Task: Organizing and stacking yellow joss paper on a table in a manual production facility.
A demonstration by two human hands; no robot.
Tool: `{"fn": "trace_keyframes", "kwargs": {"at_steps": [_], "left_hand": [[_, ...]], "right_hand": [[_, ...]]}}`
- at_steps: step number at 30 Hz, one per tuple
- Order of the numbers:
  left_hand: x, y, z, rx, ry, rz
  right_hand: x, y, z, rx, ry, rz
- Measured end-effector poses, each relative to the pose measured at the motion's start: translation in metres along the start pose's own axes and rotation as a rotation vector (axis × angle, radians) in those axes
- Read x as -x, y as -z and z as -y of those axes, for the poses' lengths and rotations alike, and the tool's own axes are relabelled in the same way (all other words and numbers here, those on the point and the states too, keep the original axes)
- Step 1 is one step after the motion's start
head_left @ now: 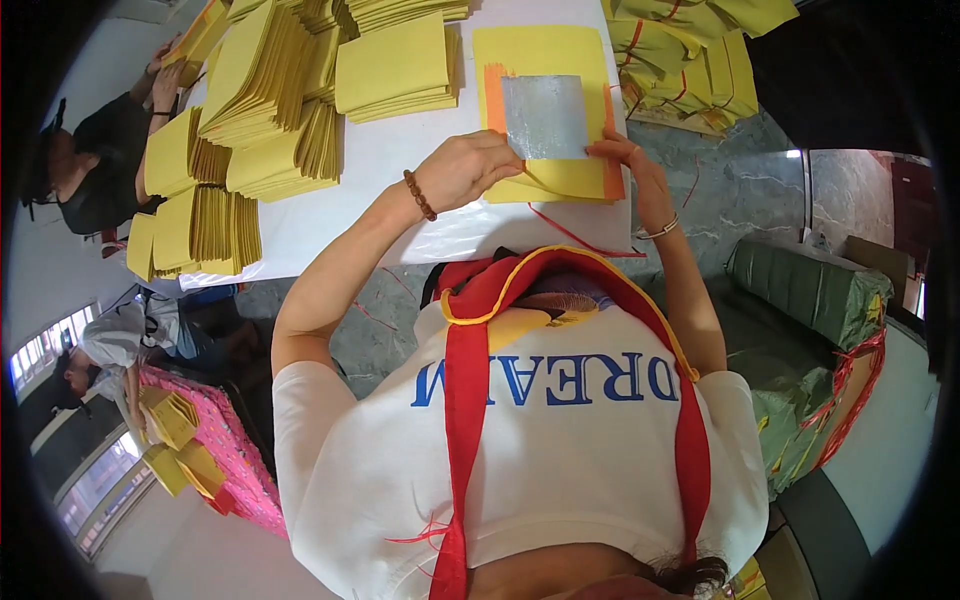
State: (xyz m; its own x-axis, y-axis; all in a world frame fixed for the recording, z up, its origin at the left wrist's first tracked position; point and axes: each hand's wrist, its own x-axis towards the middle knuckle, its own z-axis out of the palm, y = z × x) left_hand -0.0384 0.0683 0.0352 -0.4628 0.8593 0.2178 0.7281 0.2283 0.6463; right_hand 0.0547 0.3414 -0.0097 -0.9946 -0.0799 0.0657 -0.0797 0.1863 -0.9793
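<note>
Far out beyond the left hand, two co-workers: one in a dark top at the desk, handling yellow paper; one in a pale top, nearer the body side, by a pink patterned cloth with yellow packs on it. Next, left of the hands, stacks of folded yellow paper crowd the desk, some right at its near edge. Band of white desk surface between stacks and left hand; another stack stands ahead of that hand, apart. Left thumb and fingers pinch the near side of a yellow sheet, lifting a flap slightly. Silver square lies on the sheet, between the hands and just ahead. Orange strips flank it. Right hand: fingertips on the square's near right corner; whether they grip, cannot tell. Its palm juts past the desk's right edge, which runs just beside the sheet. Red string trails along the near edge, below the hands. Ahead and right, tied yellow bundles. Right of the right hand, grey floor, then a green wrapped bale, well apart.
</note>
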Motion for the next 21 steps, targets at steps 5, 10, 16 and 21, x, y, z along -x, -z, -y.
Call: {"fn": "trace_keyframes", "kwargs": {"at_steps": [5,10,16,21], "left_hand": [[0.002,0.003,0.000,0.212,0.337,0.009],[0.003,0.001,-0.007,0.256,0.527,0.028],[0.006,-0.011,-0.022,-0.352,-0.205,-0.040],[0.004,-0.016,-0.022,-0.442,-0.240,0.074]], "right_hand": [[0.004,0.000,-0.002,-0.077,0.078,-0.007],[0.004,-0.002,-0.008,0.074,0.096,-0.046],[0.001,-0.004,-0.009,0.151,0.098,-0.086],[0.003,-0.006,0.002,-0.023,0.021,-0.101]]}}
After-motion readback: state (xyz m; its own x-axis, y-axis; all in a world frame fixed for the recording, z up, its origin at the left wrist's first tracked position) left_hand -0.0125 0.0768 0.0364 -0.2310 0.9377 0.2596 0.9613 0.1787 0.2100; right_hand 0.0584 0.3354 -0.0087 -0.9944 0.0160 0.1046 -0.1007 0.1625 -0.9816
